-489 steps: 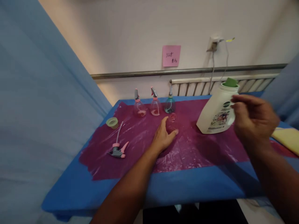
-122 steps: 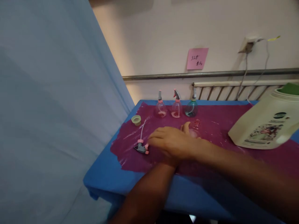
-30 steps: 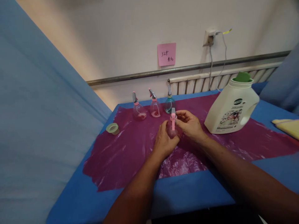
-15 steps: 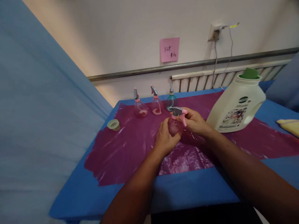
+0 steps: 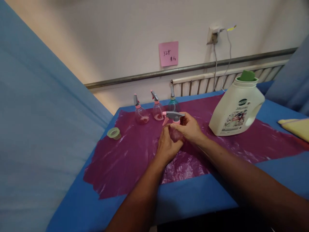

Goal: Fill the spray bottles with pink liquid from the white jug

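My left hand (image 5: 166, 144) is wrapped around the clear round body of a spray bottle (image 5: 175, 135), steadying it low over the purple plastic sheet. At the bottle's neck, my right hand (image 5: 192, 129) pinches the pink collar and the back of the grey spray head (image 5: 174, 115). The pink nozzle and trigger point left. My fingers hide part of the bottle. Behind it stand two clear spray bottles with pink collars, the left bottle (image 5: 142, 116) and the middle bottle (image 5: 157, 111), each with a little liquid low inside. Beside them is a teal spray bottle (image 5: 173, 104).
A large cream jug (image 5: 234, 111) with a green piece in its mouth stands to the right. A pale green cap (image 5: 114, 133) lies left on the purple sheet (image 5: 127, 161). A yellow cloth (image 5: 295, 127) is far right. A blue curtain (image 5: 36, 129) hangs at left.
The grey spray head has turned on the bottle: its pink trigger pointed right and now points left. My right hand has shifted its grip around the neck. The view has moved slightly right.
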{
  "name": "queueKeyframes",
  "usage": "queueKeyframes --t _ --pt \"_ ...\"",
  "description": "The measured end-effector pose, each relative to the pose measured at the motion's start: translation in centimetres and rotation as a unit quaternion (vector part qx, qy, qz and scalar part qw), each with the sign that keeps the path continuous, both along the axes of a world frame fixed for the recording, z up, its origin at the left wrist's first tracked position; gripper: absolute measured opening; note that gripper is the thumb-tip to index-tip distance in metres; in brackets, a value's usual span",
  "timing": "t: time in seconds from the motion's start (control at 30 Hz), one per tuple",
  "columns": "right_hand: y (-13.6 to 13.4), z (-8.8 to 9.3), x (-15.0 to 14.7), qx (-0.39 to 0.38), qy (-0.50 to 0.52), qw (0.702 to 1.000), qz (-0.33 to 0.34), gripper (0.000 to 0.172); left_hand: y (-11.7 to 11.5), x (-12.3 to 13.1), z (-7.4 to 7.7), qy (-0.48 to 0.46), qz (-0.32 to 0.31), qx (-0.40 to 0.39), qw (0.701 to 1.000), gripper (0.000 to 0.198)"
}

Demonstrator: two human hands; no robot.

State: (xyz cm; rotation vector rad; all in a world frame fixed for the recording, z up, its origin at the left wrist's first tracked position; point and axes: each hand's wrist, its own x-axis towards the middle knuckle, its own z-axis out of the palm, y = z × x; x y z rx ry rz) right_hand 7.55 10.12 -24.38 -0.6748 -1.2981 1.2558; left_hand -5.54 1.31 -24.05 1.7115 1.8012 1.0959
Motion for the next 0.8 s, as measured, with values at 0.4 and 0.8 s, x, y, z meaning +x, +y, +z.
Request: queueKeyframes --t 0.4,0.8 --pt "-1.1 0.1 0.7 0.027 -0.019 0.999 0.022 0.043 0.1 0.1 0.6 -0.019 -0.006 -0.038 0.999 0.074" --pt "-0.7 1.2 1.3 0.061 -0.075 0.995 0.028 0.034 0.1 0.0 1.2 -0.038 -0.002 -0.026 0.999 0.078"
